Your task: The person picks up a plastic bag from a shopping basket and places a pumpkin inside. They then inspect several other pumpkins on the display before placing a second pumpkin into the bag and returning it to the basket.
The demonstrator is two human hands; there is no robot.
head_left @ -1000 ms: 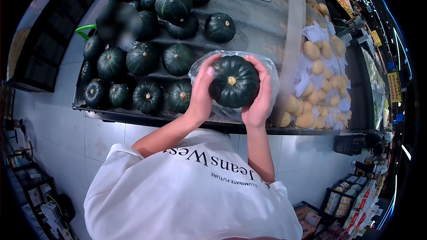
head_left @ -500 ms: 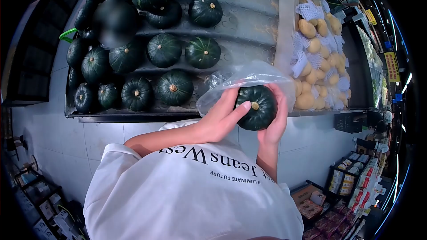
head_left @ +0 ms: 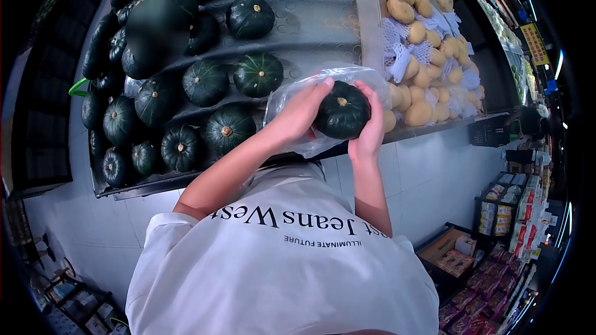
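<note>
A dark green kabocha squash [head_left: 343,110] with a pale stem stub is between my two hands, just above the front edge of the display. My right hand [head_left: 370,123] curls round its right side, fingers over the far edge. My left hand [head_left: 299,113] presses against its left side, thumb at its upper left; its other fingers are partly hidden below. A clear plastic bag [head_left: 285,93] spreads behind and around the squash, overlapping both hands, its film bunched under my left palm.
More kabocha squashes [head_left: 205,82] sit in rows on the stepped grey display [head_left: 310,18] at left. Potatoes [head_left: 419,113] and white foam nets [head_left: 397,37] fill the section at right. Behind the front edge lies a tiled floor [head_left: 410,174], with packaged goods [head_left: 472,291] at lower right.
Both hands, squash and bag have shifted up and left in view, as the whole view turned slightly. My left thumb has moved from beside the stem to the squash's upper left edge.
</note>
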